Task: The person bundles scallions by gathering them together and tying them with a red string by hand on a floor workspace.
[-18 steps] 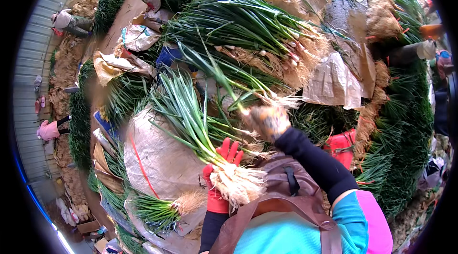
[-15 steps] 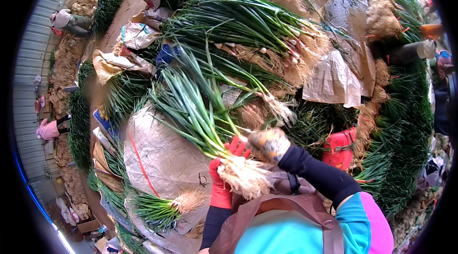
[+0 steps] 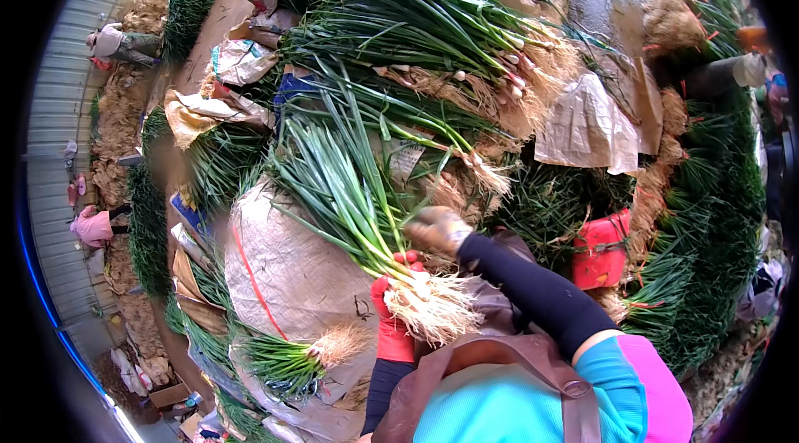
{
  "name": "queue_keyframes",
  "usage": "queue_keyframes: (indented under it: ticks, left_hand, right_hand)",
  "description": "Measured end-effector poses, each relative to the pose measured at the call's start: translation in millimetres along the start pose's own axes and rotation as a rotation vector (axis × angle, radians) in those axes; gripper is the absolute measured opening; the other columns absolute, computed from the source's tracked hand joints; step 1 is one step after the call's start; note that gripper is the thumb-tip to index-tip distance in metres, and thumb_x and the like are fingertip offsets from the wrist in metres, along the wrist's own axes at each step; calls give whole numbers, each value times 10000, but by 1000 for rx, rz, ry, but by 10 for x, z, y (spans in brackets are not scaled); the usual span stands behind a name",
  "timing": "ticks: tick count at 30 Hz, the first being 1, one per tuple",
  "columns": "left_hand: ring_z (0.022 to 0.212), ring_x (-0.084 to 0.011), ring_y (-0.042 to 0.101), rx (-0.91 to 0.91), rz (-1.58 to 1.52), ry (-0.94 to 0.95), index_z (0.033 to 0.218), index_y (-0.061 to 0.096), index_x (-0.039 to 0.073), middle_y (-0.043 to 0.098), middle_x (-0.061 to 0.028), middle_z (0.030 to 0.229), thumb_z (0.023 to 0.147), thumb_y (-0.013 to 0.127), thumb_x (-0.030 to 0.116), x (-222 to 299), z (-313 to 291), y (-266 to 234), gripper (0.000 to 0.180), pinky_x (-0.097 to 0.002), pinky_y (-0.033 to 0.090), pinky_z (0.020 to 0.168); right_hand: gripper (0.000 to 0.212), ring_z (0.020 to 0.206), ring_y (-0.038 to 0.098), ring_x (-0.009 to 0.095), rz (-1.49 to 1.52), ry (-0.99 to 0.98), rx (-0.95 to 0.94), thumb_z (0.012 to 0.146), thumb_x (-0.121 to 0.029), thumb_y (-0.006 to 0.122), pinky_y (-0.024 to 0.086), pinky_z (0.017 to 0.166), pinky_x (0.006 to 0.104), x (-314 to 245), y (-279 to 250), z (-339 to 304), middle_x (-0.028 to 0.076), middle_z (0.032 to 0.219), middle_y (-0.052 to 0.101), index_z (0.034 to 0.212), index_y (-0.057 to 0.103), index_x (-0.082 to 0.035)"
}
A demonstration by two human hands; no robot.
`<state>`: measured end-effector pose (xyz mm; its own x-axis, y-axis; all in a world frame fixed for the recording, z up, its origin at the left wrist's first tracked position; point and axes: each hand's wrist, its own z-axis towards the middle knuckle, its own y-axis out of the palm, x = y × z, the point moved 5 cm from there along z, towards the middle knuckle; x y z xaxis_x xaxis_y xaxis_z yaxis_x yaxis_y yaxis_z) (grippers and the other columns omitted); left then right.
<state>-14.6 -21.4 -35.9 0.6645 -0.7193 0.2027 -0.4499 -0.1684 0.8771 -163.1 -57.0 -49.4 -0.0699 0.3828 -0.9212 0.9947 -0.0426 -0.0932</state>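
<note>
My left hand (image 3: 394, 301), in a red glove, is closed round a bunch of green onions (image 3: 366, 218) just above the roots. The bunch's pale roots (image 3: 433, 310) hang over the apron on my lap, while its leaves fan up and left. Beside the stalks is my right hand (image 3: 439, 231), in a patterned glove, its fingertips at the stems. Those fingers are smeared, so whether they pinch anything cannot be made out. A few loose green onions (image 3: 449, 139) lie just beyond, roots to the right.
A large pile of green onions (image 3: 416, 27) lies ahead. A tied bunch (image 3: 287, 360) rests on pale sacking (image 3: 291, 268) at left. To the right are a red container (image 3: 601, 252), a paper sheet (image 3: 587, 127) and stacked bunches (image 3: 716, 235). Other people (image 3: 96, 227) are at far left.
My right hand has moved left and slightly up, from the roots' side to the stalks. My left hand keeps hold of the bunch. The whole view has shifted slightly.
</note>
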Motion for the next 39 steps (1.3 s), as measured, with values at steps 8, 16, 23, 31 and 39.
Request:
queue_keyframes:
  ticks: [8, 16, 23, 31, 39]
  left_hand:
    - [781, -124, 447, -138, -344, 3, 1076, 494, 88, 460, -52, 1010, 702, 671, 259, -27, -34, 113, 448, -297, 391, 732]
    - [755, -97, 445, -216, -347, 40, 1295, 410, 146, 487, -50, 1085, 703, 680, 246, 105, -51, 162, 658, -270, 397, 755]
    - [936, -176, 501, -173, -129, 49, 1365, 276, 87, 548, -75, 1039, 738, 639, 262, 95, -47, 205, 745, -353, 379, 899]
    - [1308, -286, 262, -65, 139, 34, 1248, 465, 83, 221, -104, 1442, 707, 583, 299, 90, 3, -85, 594, -516, 182, 1070]
    - [1248, -237, 373, -185, -113, 92, 1340, 353, 106, 310, -77, 1403, 801, 528, 305, 111, 3, -70, 600, -463, 260, 1048]
  right_hand:
    - [369, 690, 540, 109, 543, 159, -79, 872, -248, 545, 455, 592, 237, 254, 286, 5, 63, 951, 595, 1188, 523, -58]
    - [366, 913, 593, 330, -8, 33, 376, 869, -363, 495, 440, 823, 419, 170, 71, 140, 181, 940, 627, 1093, 551, -78]
    - [400, 841, 608, 322, -313, 25, 3, 773, -397, 586, 465, 748, 396, 121, 94, 357, 186, 875, 634, 940, 641, -38]
    - [293, 494, 514, 88, 474, 422, -233, 825, -302, 620, 403, 443, 235, 277, 247, -160, 12, 617, 568, 907, 628, -21]
    - [303, 822, 638, 250, -872, 575, -116, 814, -340, 502, 490, 679, 410, 1864, -640, -866, 83, 879, 668, 964, 655, -126]
